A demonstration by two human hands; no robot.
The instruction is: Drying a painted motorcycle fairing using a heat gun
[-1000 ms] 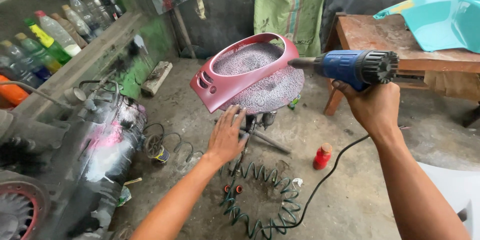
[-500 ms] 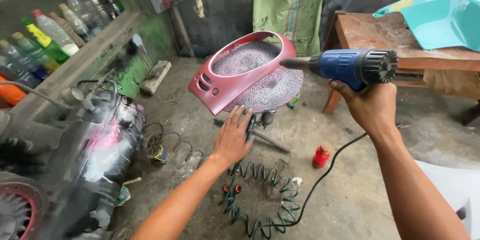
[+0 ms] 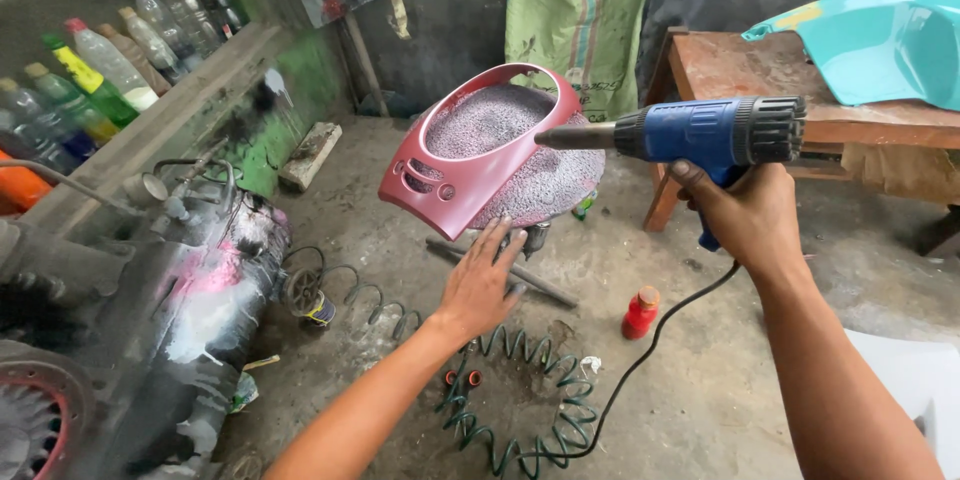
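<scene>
A glossy red plastic fairing cover point(image 3: 455, 190) with a large oval opening sits tilted on a round paint-speckled stand top point(image 3: 550, 185). My right hand point(image 3: 745, 215) grips a blue heat gun point(image 3: 705, 130). Its metal nozzle points left at the cover's right rim and almost touches it. My left hand point(image 3: 480, 285) is spread flat just below the cover's lower edge and holds nothing. I cannot tell whether its fingertips touch the cover or the stand.
The gun's black cord runs down to a coiled green hose point(image 3: 520, 410) on the concrete floor, near a small red bottle point(image 3: 640, 312). A paint-stained compressor point(image 3: 170, 310) stands left, below a shelf of bottles point(image 3: 100, 70). A wooden bench point(image 3: 730, 65) carries a teal panel point(image 3: 880, 40).
My left hand has drifted slightly right beneath the cover. The heat gun stays aimed at the cover's rim.
</scene>
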